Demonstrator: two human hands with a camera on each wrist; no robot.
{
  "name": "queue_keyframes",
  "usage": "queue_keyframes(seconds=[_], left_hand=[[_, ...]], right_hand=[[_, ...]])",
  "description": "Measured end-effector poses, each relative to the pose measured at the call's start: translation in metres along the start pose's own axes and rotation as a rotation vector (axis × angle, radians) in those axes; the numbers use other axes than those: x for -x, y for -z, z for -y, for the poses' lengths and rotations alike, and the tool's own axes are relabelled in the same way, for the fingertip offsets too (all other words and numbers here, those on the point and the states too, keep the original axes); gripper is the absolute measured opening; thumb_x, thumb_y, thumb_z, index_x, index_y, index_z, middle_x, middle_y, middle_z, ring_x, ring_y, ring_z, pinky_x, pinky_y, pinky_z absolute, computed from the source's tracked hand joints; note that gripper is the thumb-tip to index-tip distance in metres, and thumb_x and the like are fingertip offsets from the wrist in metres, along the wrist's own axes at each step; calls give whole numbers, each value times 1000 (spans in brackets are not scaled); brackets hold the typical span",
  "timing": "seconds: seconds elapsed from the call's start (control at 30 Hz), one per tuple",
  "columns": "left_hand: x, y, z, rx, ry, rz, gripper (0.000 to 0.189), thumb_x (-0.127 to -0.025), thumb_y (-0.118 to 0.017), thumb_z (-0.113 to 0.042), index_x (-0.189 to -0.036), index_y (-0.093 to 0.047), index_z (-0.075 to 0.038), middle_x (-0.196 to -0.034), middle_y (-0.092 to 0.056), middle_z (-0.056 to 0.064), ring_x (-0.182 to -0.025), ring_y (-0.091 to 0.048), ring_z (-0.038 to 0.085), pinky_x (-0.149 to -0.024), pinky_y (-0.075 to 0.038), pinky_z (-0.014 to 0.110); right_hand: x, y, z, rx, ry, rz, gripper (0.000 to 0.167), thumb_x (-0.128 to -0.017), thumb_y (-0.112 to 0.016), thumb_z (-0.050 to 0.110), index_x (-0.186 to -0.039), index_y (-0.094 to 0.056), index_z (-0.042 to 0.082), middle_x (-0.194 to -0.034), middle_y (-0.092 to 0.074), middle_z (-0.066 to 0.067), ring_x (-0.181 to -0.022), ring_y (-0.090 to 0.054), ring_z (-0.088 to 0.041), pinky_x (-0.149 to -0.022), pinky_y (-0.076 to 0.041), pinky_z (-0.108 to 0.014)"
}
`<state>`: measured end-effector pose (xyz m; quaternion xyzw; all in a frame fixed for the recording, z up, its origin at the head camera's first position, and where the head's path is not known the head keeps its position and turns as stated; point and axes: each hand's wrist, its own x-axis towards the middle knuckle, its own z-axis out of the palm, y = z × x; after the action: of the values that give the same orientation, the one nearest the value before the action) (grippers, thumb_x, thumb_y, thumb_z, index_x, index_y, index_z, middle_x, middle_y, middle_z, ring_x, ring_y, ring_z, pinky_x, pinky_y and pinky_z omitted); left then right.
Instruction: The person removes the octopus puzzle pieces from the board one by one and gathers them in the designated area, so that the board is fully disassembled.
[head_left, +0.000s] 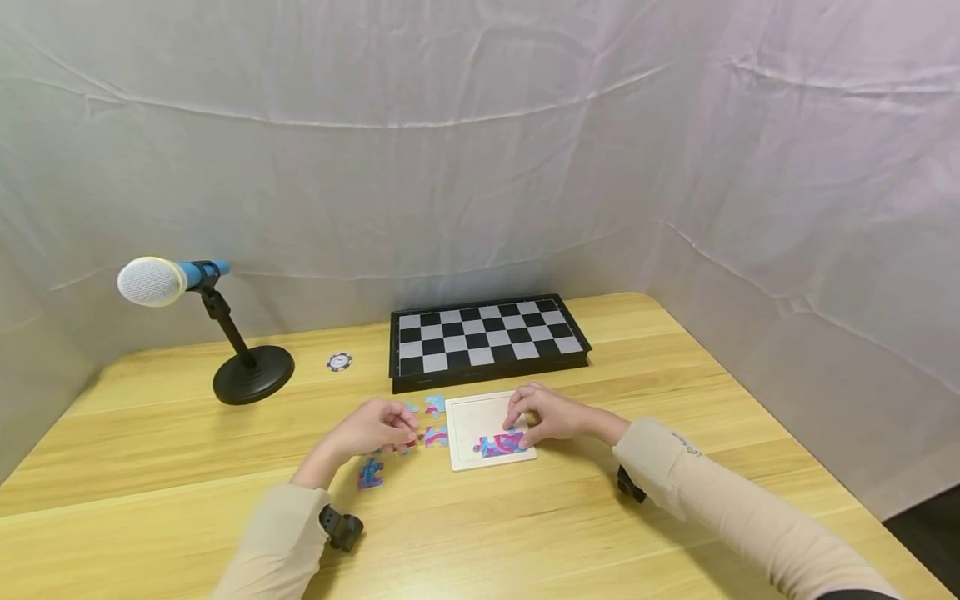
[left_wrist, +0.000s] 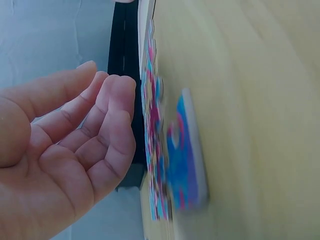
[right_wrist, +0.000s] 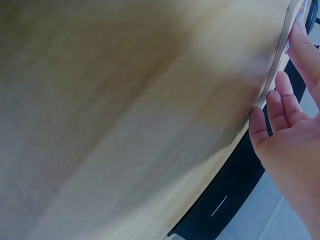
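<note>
A square white puzzle tray lies on the table, with joined pink-and-blue jigsaw pieces along its near right part. My right hand is over the tray's right side, its thumb and index finger on the rightmost piece at two edges. In the right wrist view, the other fingers bend loosely beside the tray's edge. My left hand hovers above loose jigsaw pieces left of the tray. The left wrist view shows its fingers loosely curved with nothing between them. Nearer lies a blue-purple piece.
A black-and-white folding chessboard stands behind the tray. At the back left is a blue microphone on a black round-based stand. A poker chip lies between stand and chessboard. Grey cloth hangs behind the wooden table.
</note>
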<state>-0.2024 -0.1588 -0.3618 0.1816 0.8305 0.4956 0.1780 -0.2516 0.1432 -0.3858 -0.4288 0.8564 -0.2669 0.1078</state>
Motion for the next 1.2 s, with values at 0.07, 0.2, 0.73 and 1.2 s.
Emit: queue_keyframes(seconds=[0.07,0.2,0.73,1.2], left_hand=[[-3,-3,-2,-9,-3,0,12,-84,-56,0,-91,-57,10,-76,-59,12,-61,-55,17,-53,-44,27],[-10,-9,-4,-29,4,-4,11,-84,-56,0,-90,-58,8,-76,-60,12,-59,-52,16,-52,-42,26],[-34,-31,-20,-57,-20,11,9,-82,-57,3,-90,-60,7,-66,-57,7,-51,-45,14,-48,-37,24],[-47,-45,-27,-123,0,24,14,-82,-61,-2,-94,-63,3,-68,-56,5,-49,-43,14,-43,-34,21]], right_hand=[[0,0,0,2,0,2,26,-71,-74,18,-94,-68,8,-99,-53,1,-98,-41,-19,-82,-34,-32],[0,0,-1,4,-5,3,26,-71,-74,18,-94,-68,9,-99,-53,2,-99,-41,-20,-83,-34,-33],[0,1,1,-3,-16,10,25,-72,-74,17,-94,-68,9,-99,-53,2,-97,-41,-19,-83,-35,-33],[0,1,-1,10,-2,5,24,-71,-74,17,-93,-68,9,-99,-53,1,-97,-42,-20,-83,-35,-34]])
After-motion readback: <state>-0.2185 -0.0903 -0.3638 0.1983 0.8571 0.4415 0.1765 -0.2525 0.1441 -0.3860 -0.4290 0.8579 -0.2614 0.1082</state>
